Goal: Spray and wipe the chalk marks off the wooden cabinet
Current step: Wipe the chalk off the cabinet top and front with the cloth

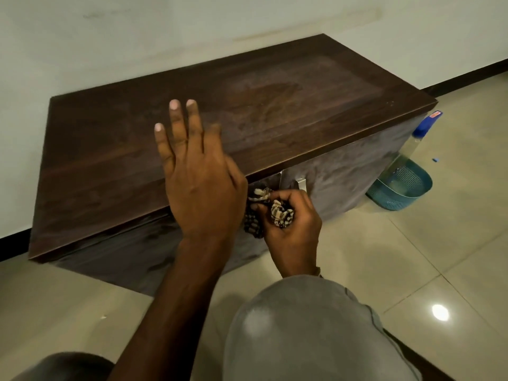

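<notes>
Two hands work at the cabinet's near edge. Nearest, the right hand (288, 218) has its fingers (277, 200) clenched around a checked cloth (280, 213), bunched against the cabinet front; it looks soft, light and easily wadded, best held as a tight ball. Beyond, the left hand (198, 171) hovers spread and empty over the wooden cabinet (247, 105), whose rigid top shows hazy smears. Farthest, a spray bottle (420, 133) stands in a blue basket (395, 198); likely light, probably slick.
</notes>
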